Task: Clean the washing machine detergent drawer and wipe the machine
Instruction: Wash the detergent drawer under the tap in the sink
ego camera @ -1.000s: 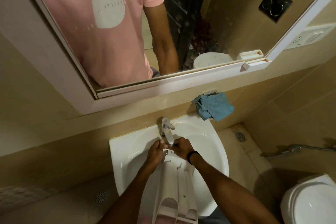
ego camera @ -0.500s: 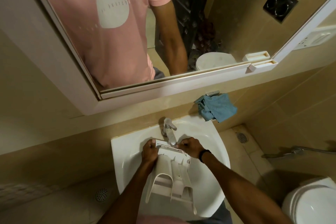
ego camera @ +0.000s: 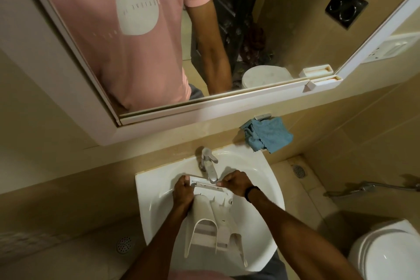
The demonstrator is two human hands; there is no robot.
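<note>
A: Grip first, head view: what is grasped?
B: Left hand (ego camera: 183,191) and right hand (ego camera: 236,183) both clasp the drawer (ego camera: 211,211) at its far end, one per corner.
A: And the drawer itself?
B: Over the sink (ego camera: 147,191), far end just under the tap (ego camera: 211,169). A cloth (ego camera: 267,135) hangs on the wall above the sink's right corner.

You have two bare hands in view, left hand (ego camera: 183,193) and right hand (ego camera: 236,183), and one white plastic detergent drawer (ego camera: 211,218). Count one white ceramic basin (ego camera: 154,186), one chrome tap (ego camera: 210,166), one crumpled blue cloth (ego camera: 267,135), one white-framed mirror (ego camera: 227,103), one white toilet (ego camera: 386,254) and one black wristband (ego camera: 252,192). There are two round metal floor drains: left drain (ego camera: 124,245) and right drain (ego camera: 298,171).
</note>
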